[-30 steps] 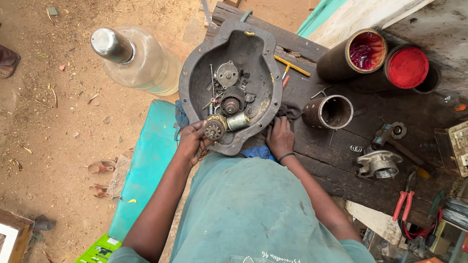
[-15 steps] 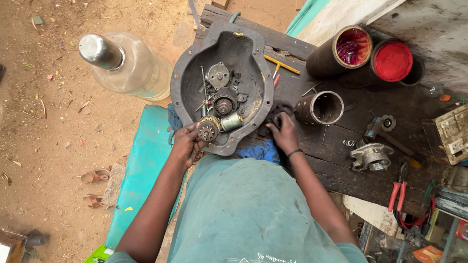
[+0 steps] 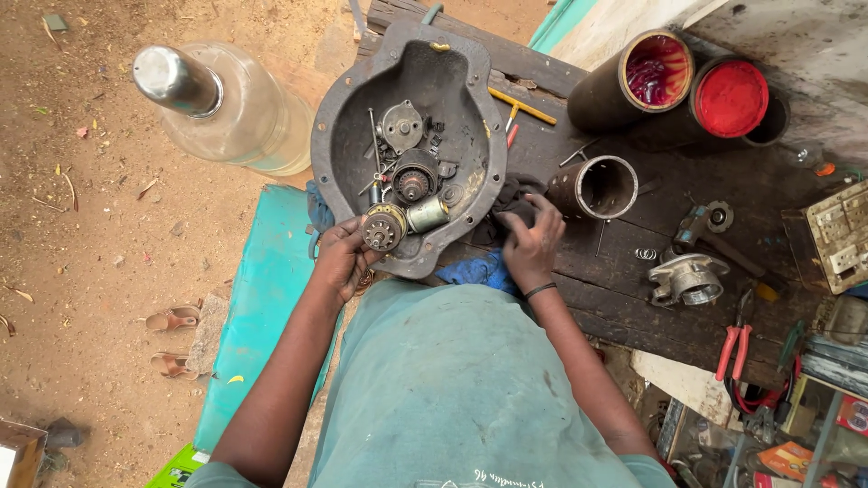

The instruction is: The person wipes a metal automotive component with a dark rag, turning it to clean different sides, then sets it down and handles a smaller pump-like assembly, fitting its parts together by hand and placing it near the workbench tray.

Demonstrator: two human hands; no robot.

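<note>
A broad, dish-shaped housing (image 3: pixel 409 154) of dull grey cast metal, rough and oily, lies on the dark, stained wooden tabletop (image 3: pixel 633 271), with its near rim hanging over the tabletop's edge toward the person. At that near rim the left hand (image 3: pixel 342 260) is curled around a round toothed gear part (image 3: pixel 383 227), brass-coloured and grimy, joined to a short smooth steel cylinder (image 3: pixel 427 214) lying inside the housing. Just right of the housing, the right hand (image 3: pixel 531 242) presses bent fingers onto a crumpled dark cloth (image 3: pixel 506 203), above a blue rag (image 3: pixel 475 271) at the tabletop's edge. Further right of the housing stands a rusty open metal sleeve (image 3: pixel 597 187), then a ribbed aluminium cap (image 3: pixel 687 280) and red-handled pliers (image 3: pixel 734 348). Left of the housing, off the tabletop, a clear glass bottle (image 3: pixel 226 104) with a shiny metal top stands on bare sandy ground (image 3: pixel 81 226), where open room remains.
</note>
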